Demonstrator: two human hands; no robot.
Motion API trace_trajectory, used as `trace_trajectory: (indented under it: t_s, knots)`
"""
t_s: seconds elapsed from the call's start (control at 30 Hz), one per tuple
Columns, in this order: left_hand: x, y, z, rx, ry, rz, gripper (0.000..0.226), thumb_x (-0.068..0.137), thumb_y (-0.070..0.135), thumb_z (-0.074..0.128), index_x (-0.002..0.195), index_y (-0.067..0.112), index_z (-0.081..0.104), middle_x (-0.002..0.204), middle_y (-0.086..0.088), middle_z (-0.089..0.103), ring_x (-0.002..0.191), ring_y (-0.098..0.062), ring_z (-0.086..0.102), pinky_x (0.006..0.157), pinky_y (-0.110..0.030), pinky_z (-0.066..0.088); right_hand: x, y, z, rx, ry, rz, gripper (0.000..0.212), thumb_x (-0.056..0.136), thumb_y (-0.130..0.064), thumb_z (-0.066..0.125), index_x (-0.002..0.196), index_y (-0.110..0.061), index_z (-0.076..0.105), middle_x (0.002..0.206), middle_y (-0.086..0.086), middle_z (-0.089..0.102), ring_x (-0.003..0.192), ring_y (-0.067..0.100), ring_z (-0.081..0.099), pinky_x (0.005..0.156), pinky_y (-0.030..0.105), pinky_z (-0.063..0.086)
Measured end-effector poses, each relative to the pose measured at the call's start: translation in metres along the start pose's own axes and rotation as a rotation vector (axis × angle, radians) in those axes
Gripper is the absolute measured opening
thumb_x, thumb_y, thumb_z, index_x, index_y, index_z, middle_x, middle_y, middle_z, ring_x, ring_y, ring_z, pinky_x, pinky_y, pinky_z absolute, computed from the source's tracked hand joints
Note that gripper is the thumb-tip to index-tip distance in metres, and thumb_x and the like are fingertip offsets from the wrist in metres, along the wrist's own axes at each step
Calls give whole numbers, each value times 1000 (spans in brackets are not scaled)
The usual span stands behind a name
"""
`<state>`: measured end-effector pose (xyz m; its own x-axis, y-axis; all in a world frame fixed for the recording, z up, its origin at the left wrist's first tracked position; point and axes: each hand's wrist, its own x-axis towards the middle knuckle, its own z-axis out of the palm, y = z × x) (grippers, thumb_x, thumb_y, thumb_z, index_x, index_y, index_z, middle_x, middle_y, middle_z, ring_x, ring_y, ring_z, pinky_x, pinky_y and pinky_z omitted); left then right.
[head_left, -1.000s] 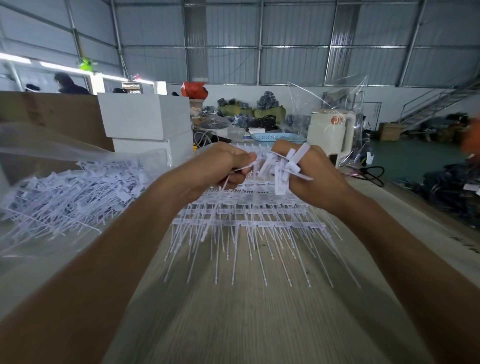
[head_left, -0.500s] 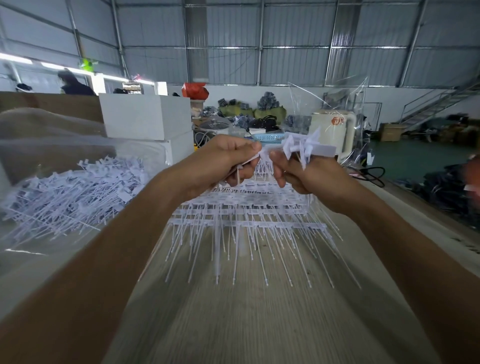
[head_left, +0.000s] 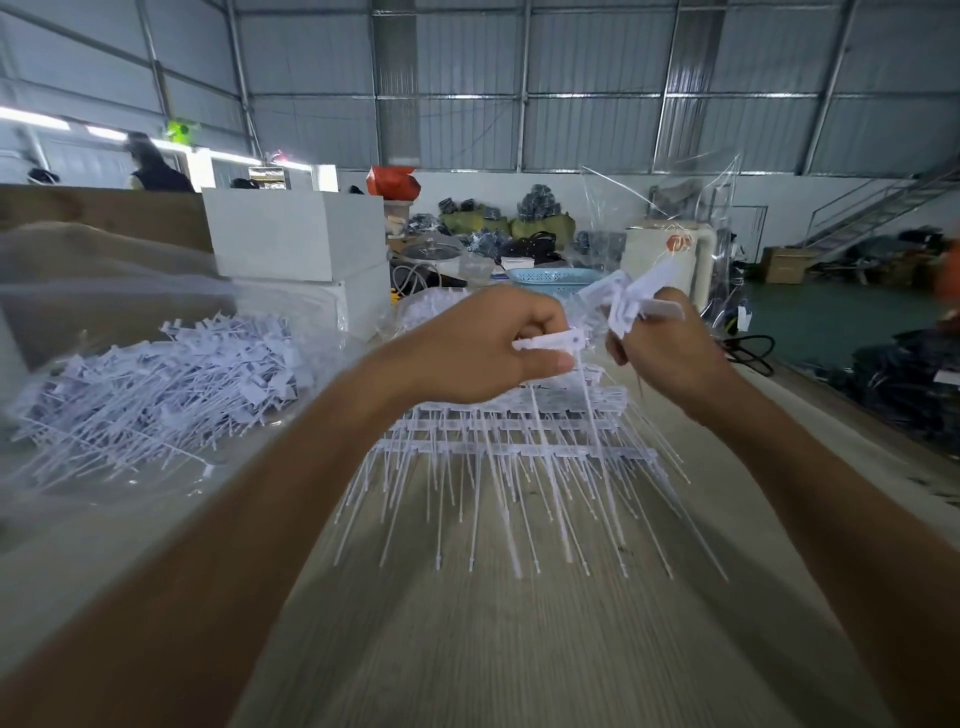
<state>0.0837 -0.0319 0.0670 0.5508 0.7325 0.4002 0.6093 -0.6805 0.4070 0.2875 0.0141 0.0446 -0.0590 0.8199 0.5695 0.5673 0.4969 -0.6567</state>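
Two hands meet at centre frame, above rows of ties (head_left: 519, 447) spread on the table (head_left: 519, 649). The left hand (head_left: 483, 353) pinches a single white tie (head_left: 550, 342) by its flat head, thumb against curled fingers. The head lies nearly level, pointing right. Just right of it, the right hand (head_left: 670, 358) is clenched round a bundle of ties (head_left: 631, 296), heads fanned upward. I'd guess the single goes rightward into the bundle. The orange mark on the cream machine (head_left: 680, 241) behind is unreadable.

My feed is dim and bluish, lit by strip lights (head_left: 36, 119) at far left (slightly blown out); motion blur smears everything, and the wide-angle edges bow.
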Motion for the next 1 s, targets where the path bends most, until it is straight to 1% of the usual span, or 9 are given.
trace_trajectory:
  t_s: [0.1,0.17,0.23,0.3,0.4,0.6,0.7,0.83,1.0]
  knots:
    - [2,-6,2,14,-63,-65,17,101,19,59,117,17,62,92,13,59,76,7,57,73,-24,46,0,2,-1,83,-74,76,35,102,-19,49,70,-9,60,67,6,63,58,13,55,56,25,46]
    - [1,-9,0,-13,-91,-107,29,102,17,56,130,22,58,103,9,58,78,4,60,75,-26,50,0,1,4,182,-118,95,44,105,-31,48,71,-7,62,68,9,66,62,15,62,58,31,54]
    - [0,-9,-3,-43,-61,-90,32,102,16,55,133,26,59,120,2,59,80,-6,61,73,-26,54,0,0,6,157,-153,43,47,106,-36,46,68,-11,60,59,-2,65,54,6,62,56,20,54]
    - [-2,-9,-6,-73,-50,-76,31,103,17,55,129,34,61,124,1,61,78,-8,60,69,-25,55,-2,-2,7,79,-167,-18,46,107,-29,42,68,-12,60,55,-9,63,48,-2,57,48,7,42]
    - [-4,-10,-8,-113,-16,-81,33,101,13,57,127,32,64,111,-6,69,82,-21,66,71,-33,56,-3,-1,8,146,-161,-33,45,107,-21,42,68,-7,59,50,-9,59,44,-4,52,44,5,37]
    - [-4,-13,-9,-255,57,-166,25,91,9,72,111,11,57,89,-9,77,66,-12,66,62,-20,53,0,-7,11,305,-117,61,33,101,-41,55,90,-12,66,50,-17,47,48,0,37,46,17,30]
    - [-3,-15,-10,-244,154,-166,17,90,12,73,102,9,62,82,-3,77,64,-12,66,58,-20,52,-4,-17,4,499,-246,64,29,97,-44,61,90,-17,62,52,-10,39,49,10,28,45,24,22]
    - [-4,-16,-14,-231,326,-90,9,88,13,75,96,11,75,70,6,72,57,-6,62,54,-14,47,-13,-23,-1,415,-344,-53,16,89,-36,74,78,-27,64,52,-14,44,45,2,36,46,20,30]
    - [-5,-15,-12,-279,318,-87,7,92,9,69,96,9,76,64,14,68,53,1,57,49,-12,43,-10,-19,3,261,-349,-197,15,87,-23,77,86,-29,64,58,-24,58,51,-8,49,49,5,37]
